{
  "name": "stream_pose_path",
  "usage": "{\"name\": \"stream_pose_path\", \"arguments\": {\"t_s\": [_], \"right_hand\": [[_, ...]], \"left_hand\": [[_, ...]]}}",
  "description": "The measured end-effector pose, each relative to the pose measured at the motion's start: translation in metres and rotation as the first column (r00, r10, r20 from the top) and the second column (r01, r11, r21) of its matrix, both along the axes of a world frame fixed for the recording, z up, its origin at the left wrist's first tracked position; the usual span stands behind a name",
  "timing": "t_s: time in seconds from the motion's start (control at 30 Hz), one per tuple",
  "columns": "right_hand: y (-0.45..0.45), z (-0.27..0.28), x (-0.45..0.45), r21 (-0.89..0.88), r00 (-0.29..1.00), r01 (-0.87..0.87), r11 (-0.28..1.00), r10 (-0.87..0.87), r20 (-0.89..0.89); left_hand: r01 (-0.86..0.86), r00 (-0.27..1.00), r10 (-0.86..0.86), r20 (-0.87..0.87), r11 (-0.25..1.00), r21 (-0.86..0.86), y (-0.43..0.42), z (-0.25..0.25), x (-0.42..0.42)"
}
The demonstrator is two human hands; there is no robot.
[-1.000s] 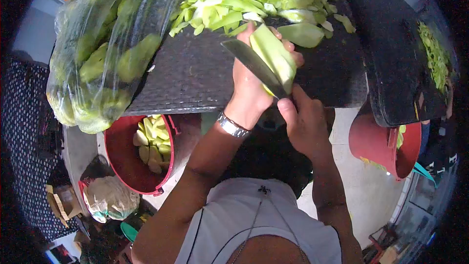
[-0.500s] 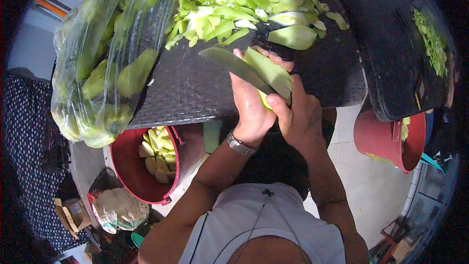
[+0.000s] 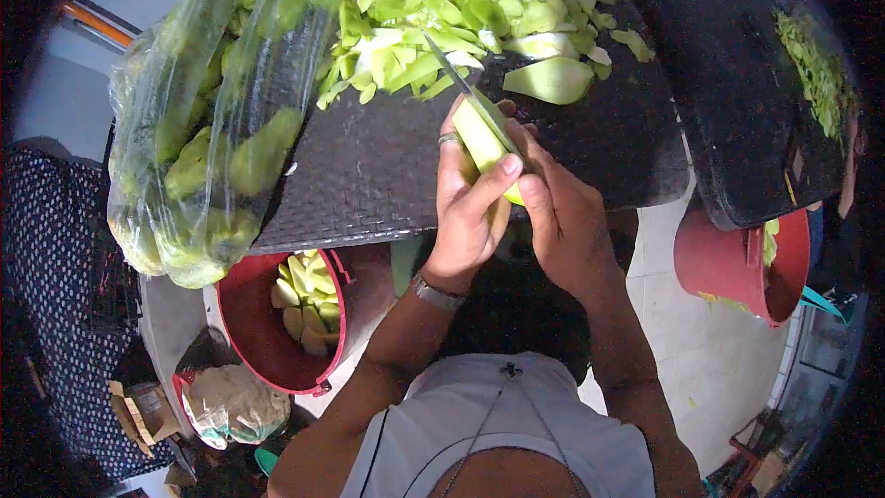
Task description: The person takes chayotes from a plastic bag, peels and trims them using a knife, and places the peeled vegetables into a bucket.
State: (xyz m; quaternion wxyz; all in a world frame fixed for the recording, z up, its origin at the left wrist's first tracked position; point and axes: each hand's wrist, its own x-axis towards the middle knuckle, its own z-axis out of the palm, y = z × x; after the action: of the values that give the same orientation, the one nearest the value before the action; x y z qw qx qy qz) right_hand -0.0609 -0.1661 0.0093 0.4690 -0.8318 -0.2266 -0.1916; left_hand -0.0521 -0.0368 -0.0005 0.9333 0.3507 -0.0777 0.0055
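- Single head-worn camera; wide, round-edged view.
- Looks forward, steeply down, over wearer's white top.
- Close range: left hand, right hand mid-frame; black woven tabletop beyond.

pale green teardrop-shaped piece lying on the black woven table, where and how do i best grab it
Take the pale green teardrop-shaped piece by its broad right end, probably from the near side: bare black woven tabletop borders it there, while loose light-green peelings crowd its far side and its left end tapers.
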Motion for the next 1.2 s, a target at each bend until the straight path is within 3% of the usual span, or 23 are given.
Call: {"name": "stream_pose_path", "arguments": {"t_s": [0.03,0.2,0.27,0.33,0.43,0.53,0.57,0.7,0.87,0.97,1.07,1.17,1.2], "right_hand": [[0.000,-0.001,0.003,0.028,1.000,-0.015,0.999,0.015,-0.002],[-0.009,0.027,0.002,0.015,0.892,-0.024,1.000,0.029,-0.452],[-0.012,0.022,0.007,0.001,0.897,-0.031,1.000,0.028,-0.442],[-0.016,0.018,0.015,0.010,0.947,-0.032,0.999,0.033,-0.320],[-0.028,0.022,0.026,0.050,0.901,-0.073,0.996,0.087,-0.426],[-0.033,0.027,0.034,0.150,0.838,-0.038,0.988,0.113,-0.534],[-0.033,0.027,0.036,0.190,0.826,-0.011,0.982,0.116,-0.551],[-0.032,0.035,0.050,-0.014,0.913,-0.006,1.000,0.000,-0.409],[-0.025,0.037,0.074,-0.130,0.993,0.094,0.987,-0.102,-0.055],[-0.026,0.031,0.101,-0.221,0.985,0.172,0.960,-0.168,0.036],[-0.015,0.043,0.094,-0.118,0.924,0.080,0.990,-0.118,-0.363],[-0.012,0.055,0.060,0.104,0.750,0.017,0.994,0.057,-0.659],[-0.011,0.057,0.046,0.089,0.691,0.027,0.996,0.046,-0.721]], "left_hand": [[-0.002,1.000,0.002,0.008,1.000,0.016,0.000,0.001,0.000],[-0.037,0.999,0.036,0.010,0.978,0.203,0.006,0.001,0.004],[-0.008,1.000,0.011,-0.015,0.978,0.206,0.010,0.008,0.003],[0.023,0.999,-0.012,-0.045,0.965,0.261,0.013,0.016,0.005],[0.118,0.985,-0.069,-0.156,0.937,0.330,0.024,0.023,0.010],[0.198,0.967,-0.169,-0.190,0.969,0.149,0.028,0.018,0.016],[0.202,0.966,-0.156,-0.204,0.954,0.223,0.029,0.016,0.016],[0.268,0.927,-0.255,-0.276,0.963,0.007,0.034,0.010,0.023],[0.259,0.913,-0.266,-0.308,0.964,-0.066,0.047,0.005,0.025],[0.215,0.919,-0.231,-0.321,0.973,-0.084,0.053,0.004,0.026],[0.075,0.918,-0.147,-0.368,0.976,-0.204,0.049,0.008,0.027],[0.015,0.935,-0.094,-0.343,0.974,-0.226,0.050,0.007,0.029],[-0.025,0.933,-0.048,-0.356,0.980,-0.198,0.050,0.008,0.029]]}}
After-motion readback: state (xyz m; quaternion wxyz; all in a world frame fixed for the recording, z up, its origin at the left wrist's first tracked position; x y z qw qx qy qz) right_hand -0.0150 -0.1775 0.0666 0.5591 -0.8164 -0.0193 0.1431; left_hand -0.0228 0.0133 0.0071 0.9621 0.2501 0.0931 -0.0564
